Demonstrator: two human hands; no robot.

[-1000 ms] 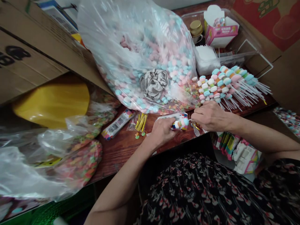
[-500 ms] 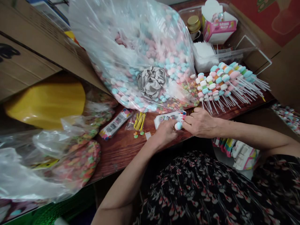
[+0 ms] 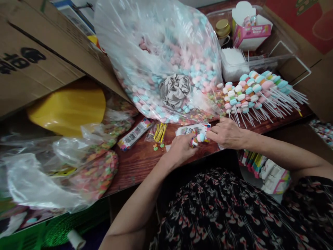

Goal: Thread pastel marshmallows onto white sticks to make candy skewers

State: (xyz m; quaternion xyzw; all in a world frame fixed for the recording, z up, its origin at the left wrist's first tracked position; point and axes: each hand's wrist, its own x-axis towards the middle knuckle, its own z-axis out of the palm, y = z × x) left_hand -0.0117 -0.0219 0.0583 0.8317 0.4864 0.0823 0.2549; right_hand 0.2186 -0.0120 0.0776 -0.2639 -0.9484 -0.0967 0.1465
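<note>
Wooden counter (image 3: 137, 163) is carrying a huge clear bag of pastel candies (image 3: 166, 62) along its back edge. Near the front edge, left hand (image 3: 179, 149) is gripping a short candy skewer (image 3: 197, 138) against a printed card (image 3: 191, 130), right hand (image 3: 227, 133) is half closed and pinching the card's right end, with more candy skewers (image 3: 249, 93) fanning out just behind.

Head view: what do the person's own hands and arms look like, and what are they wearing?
The left hand and right hand are bare, with no gloves, and no watch or cable shows. The left forearm and right forearm are bare too. The top is black with a pink, red and white floral print.
</note>
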